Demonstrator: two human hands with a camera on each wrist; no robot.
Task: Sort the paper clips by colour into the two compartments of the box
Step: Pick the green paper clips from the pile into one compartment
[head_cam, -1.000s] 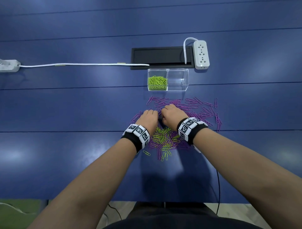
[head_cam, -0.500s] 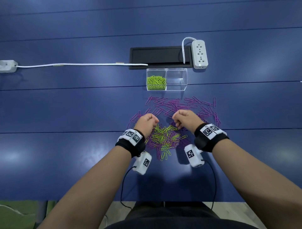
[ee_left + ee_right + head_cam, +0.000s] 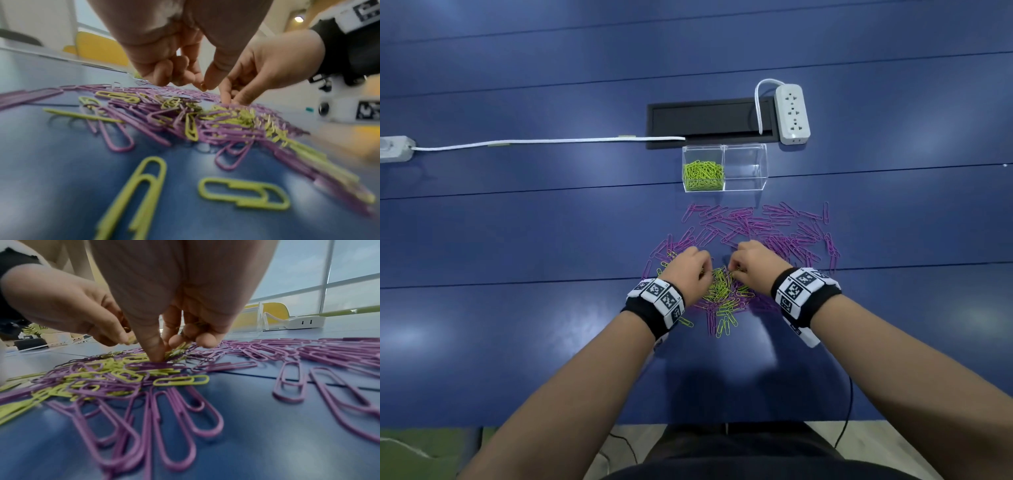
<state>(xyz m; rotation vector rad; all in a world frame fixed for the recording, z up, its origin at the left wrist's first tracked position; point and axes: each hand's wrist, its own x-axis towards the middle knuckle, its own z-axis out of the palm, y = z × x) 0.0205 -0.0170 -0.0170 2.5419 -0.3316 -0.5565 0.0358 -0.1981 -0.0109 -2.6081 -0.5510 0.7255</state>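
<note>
1. The left hand (image 3: 690,270) hangs over the mixed heap of paper clips, fingers curled under and thumb meeting fingertips; green wire shows between them in the right wrist view, so it pinches green clips.
2. The right hand (image 3: 751,265) is just beside it, thumb tip pressed down into the heap, the other fingers curled around a few lime-green wire paper clips (image 3: 180,345).
3. Between and below the two hands lies the heap of lime-green paper clips (image 3: 720,291) tangled with purple ones, near the front edge of the dark blue table (image 3: 517,342).
4. The purple wire paper clips (image 3: 767,222) spread in a wide band from the heap toward the box and toward the table's right side.
5. The clear plastic two-compartment box (image 3: 744,188) stands past the purple spread; its left compartment holds a pile of sorted green clips (image 3: 703,174), while its right compartment shows only clear walls.
6. Behind the box lie a black recessed tray (image 3: 705,120), a white power strip (image 3: 791,113) and a white cable (image 3: 534,141) running toward the left edge.
</note>
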